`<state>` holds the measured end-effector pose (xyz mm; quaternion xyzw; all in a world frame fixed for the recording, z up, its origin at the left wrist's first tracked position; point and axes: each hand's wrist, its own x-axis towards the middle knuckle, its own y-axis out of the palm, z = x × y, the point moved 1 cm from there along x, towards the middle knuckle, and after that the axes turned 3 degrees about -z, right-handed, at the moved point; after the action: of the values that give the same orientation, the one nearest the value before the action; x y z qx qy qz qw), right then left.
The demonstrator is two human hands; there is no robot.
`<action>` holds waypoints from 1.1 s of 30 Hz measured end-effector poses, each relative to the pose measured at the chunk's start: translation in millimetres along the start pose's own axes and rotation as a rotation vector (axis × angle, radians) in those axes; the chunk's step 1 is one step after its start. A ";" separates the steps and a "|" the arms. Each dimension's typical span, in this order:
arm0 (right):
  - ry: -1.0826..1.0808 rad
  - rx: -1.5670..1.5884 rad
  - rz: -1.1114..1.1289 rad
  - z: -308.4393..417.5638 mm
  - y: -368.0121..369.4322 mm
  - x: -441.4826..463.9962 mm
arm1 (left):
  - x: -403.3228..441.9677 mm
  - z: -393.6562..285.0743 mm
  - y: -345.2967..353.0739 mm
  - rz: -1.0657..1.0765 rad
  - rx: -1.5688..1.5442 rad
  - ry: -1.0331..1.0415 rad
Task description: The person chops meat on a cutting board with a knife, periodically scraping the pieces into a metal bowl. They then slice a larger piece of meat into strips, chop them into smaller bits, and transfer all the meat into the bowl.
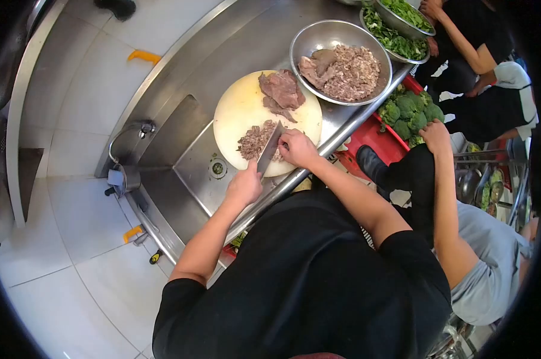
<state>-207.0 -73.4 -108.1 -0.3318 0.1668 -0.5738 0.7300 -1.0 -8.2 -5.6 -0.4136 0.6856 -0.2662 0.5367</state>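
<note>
My left hand (244,185) is closed around the handle of a knife (270,146), whose broad blade points up over a round white cutting board (228,119). Curled fingers of my right hand (298,148) are pressed together beside the blade near its tip; what they hold, if anything, is hidden. Chopped meat (253,141) lies in a small heap by the blade, with some bits on the hand's near side. Larger brown pieces of meat (280,90) rest at the board's far edge.
Beyond the board stands a metal bowl (376,52) of chopped meat. Leafy greens (390,42) fill bowls behind it. The board lies over a steel sink (189,173). On the right, broccoli (409,112) sits in a red crate (366,142), with other people close by.
</note>
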 end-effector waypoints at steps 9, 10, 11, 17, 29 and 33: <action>-0.081 0.119 -0.090 10.8 2.1 -7.8 | 9.6 -0.3 6.1 -0.103 -0.061 0.044; -0.069 0.124 -0.087 11.5 -7.4 -9.1 | 11.9 -7.5 -0.4 -0.093 -0.043 0.039; -0.056 0.130 -0.083 11.7 -14.1 -10.5 | 7.6 -10.5 -2.4 -0.111 -0.065 0.051; -0.052 0.064 -0.081 1.8 -2.9 -11.7 | -30.2 -4.0 16.3 -0.107 -0.051 0.022; -0.071 0.136 -0.102 6.3 -24.2 -13.4 | -1.4 -12.7 2.3 -0.156 -0.085 0.109; -0.108 0.056 -0.042 -1.9 -13.7 -12.4 | -32.3 -19.9 -4.0 -0.021 0.024 0.033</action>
<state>-221.6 -63.9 -101.8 -0.3453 0.1040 -0.5746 0.7347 -16.3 15.6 19.9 -0.4099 0.6868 -0.2869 0.5272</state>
